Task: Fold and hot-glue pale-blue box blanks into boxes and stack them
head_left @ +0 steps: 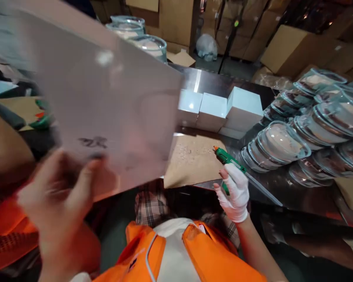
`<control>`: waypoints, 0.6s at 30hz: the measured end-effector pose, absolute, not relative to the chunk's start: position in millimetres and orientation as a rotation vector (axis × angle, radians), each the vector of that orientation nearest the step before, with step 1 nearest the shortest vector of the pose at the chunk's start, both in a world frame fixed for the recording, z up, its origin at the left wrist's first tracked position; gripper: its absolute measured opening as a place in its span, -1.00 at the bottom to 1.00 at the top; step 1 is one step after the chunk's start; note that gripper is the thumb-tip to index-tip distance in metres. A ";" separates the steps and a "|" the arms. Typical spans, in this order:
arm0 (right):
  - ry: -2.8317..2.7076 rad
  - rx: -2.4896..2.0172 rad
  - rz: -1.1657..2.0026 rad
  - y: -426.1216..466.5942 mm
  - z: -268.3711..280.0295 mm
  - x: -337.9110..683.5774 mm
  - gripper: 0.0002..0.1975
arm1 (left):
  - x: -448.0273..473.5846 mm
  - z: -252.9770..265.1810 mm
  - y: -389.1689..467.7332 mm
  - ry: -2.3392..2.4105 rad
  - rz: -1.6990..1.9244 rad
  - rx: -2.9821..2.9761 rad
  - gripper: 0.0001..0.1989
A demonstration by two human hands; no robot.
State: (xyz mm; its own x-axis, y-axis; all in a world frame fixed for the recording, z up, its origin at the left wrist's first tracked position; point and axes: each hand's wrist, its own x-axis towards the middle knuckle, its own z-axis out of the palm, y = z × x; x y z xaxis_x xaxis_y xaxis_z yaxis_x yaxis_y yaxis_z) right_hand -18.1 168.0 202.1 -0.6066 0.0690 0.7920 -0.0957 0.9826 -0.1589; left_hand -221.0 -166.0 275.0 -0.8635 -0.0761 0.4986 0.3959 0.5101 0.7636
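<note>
My left hand [67, 192], bare and motion-blurred, is raised at the left. Its thumb and fingers pinch the lower edge of a large, pale, glossy sheet [111, 102], which is tilted and bears a small dark scribble-like mark. The sheet covers much of the upper left. My right hand [233, 194], in a white glove with some fingertips bare, is wrapped round a green glue gun [228, 158]. The gun's orange tip points left over a brown cardboard piece [194, 160] on the table. From its back end sticks a long translucent glue stick [264, 190].
White boxes [244, 107] line the table behind the cardboard. Stacked clear round containers [276, 143] crowd the right; more round containers [150, 45] stand at the back left. Another person's arm [6, 145] is at the left edge. Cardboard boxes [294, 49] fill the background.
</note>
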 end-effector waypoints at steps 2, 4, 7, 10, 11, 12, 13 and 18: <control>-2.115 -0.038 0.223 151.7 222.1 -19.9 -0.19 | -192.9 271.9 -146.7 -2.489 -1.393 -0.844 -0.73; -2.129 -0.032 0.225 143.8 242.1 -26.5 -0.25 | -178.5 255.4 -130.2 -2.538 -1.495 -1.414 -0.72; -2.258 0.007 0.339 141.8 253.5 -32.1 -0.50 | -173.8 218.0 -119.9 -2.448 -1.555 -1.604 -0.73; -2.313 -0.042 0.682 149.6 245.4 -28.8 -0.73 | -176.5 189.2 -128.7 -2.366 -1.513 -1.615 -0.74; -2.346 -0.085 0.850 154.5 241.8 -27.2 -0.74 | -178.1 184.0 -134.7 -2.352 -1.496 -1.645 -0.74; -2.396 -0.122 1.035 160.3 238.6 -26.3 -0.67 | -180.2 180.8 -141.2 -2.352 -1.477 -1.673 -0.74; -2.469 -0.131 1.234 166.1 235.8 -26.2 -0.56 | -182.7 179.3 -147.8 -2.362 -1.463 -1.694 -0.75; -2.710 0.133 2.162 169.9 216.3 -39.4 -0.24 | -187.3 175.3 -161.2 -2.536 -1.209 -1.604 -0.55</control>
